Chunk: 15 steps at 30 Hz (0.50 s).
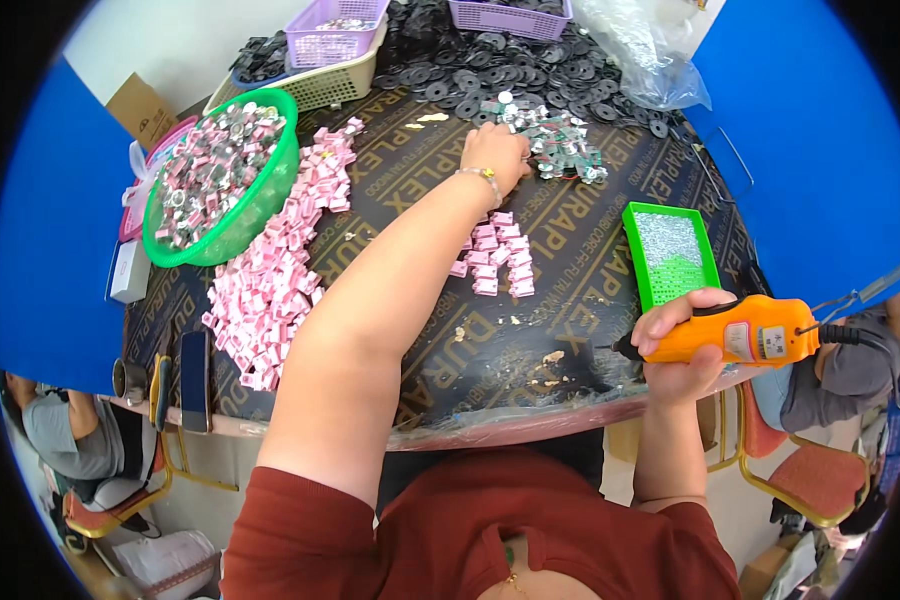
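Note:
My left hand [494, 157] reaches across the table to the left edge of a pile of small silvery and green parts [568, 145]. Its fingers are curled downward, and whatever they may pinch is hidden. Just below that wrist, several pink plastic pieces [495, 258] lie in short rows. My right hand [678, 345] is wrapped around an orange electric screwdriver [755, 331], held level over the table's front right edge with its dark tip pointing left. Beyond it sits a green tray [667, 290] of small silvery pieces, probably screws.
Left of my arm lies a long heap of pink pieces [262, 300] beside a green basket [286, 150] of assembled parts. Black discs [490, 75] and a purple basket [515, 18] fill the far side, with a plastic bag [650, 60] at right. The screwdriver's cord [865, 340] hangs rightward.

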Available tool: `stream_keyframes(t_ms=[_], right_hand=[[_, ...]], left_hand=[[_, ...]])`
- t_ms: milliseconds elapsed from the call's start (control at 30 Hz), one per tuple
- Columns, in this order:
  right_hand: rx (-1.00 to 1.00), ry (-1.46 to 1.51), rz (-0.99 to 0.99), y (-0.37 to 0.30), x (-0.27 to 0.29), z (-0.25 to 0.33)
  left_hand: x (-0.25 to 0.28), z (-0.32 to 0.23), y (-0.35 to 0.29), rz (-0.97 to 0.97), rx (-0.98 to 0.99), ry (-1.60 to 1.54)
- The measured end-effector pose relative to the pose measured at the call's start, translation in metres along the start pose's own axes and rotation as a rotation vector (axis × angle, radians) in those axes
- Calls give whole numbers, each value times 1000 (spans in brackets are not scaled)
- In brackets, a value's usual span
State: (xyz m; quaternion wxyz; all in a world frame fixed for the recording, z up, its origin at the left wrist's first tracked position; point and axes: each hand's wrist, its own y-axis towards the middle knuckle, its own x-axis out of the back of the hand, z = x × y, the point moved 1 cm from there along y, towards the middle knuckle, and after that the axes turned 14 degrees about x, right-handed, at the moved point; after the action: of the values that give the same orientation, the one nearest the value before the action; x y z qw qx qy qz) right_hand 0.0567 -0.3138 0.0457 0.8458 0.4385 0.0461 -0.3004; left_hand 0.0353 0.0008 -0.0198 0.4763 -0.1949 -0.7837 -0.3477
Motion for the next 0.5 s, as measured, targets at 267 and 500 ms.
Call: stream_keyframes(t_ms=[267,500], right_hand=[[63,-150,-28,6,17,1],[110,-150,-45,9,35,11]], left_hand=[[50,-22,-3,111,127,-637],[81,-57,-99,169,-200,-564]])
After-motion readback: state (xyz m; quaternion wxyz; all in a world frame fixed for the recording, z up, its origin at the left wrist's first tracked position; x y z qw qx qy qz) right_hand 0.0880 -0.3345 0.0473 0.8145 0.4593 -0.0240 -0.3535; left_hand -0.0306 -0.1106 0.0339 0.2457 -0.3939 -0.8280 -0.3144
